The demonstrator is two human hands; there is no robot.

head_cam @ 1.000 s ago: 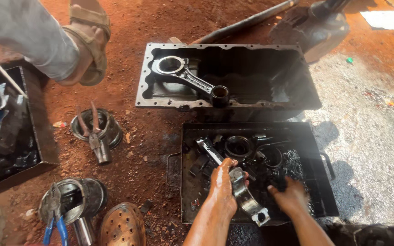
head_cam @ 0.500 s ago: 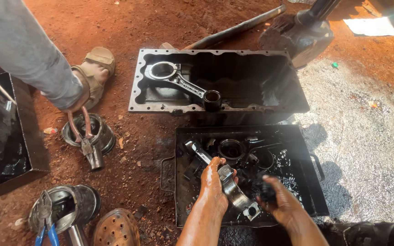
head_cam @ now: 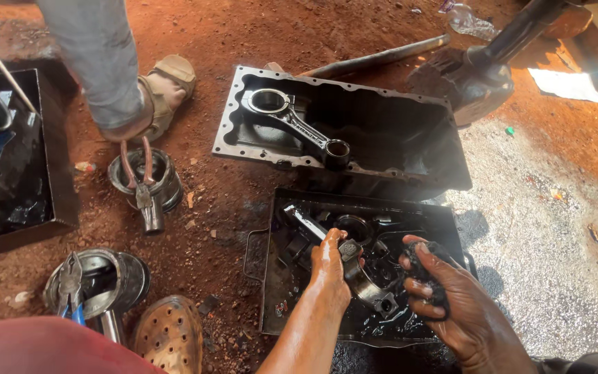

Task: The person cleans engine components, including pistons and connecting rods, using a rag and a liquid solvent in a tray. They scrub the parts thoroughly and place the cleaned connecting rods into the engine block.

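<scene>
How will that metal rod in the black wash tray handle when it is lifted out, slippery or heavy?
Probably slippery: the rod and the left hand gripping it look wet with dark oily liquid from the tray. Likely heavy for its size, being thick solid metal. Stiff, and unlikely to bend.

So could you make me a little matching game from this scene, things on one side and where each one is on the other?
Things:
1. clean connecting rod
2. oily connecting rod
3. red-handled pliers
4. dark rag

Places:
A. in the right hand
B. in the big upper pan
C. on a piston on the ground
D. under the left hand, over the black tray

Pairs: 1-B, 2-D, 3-C, 4-A
</scene>
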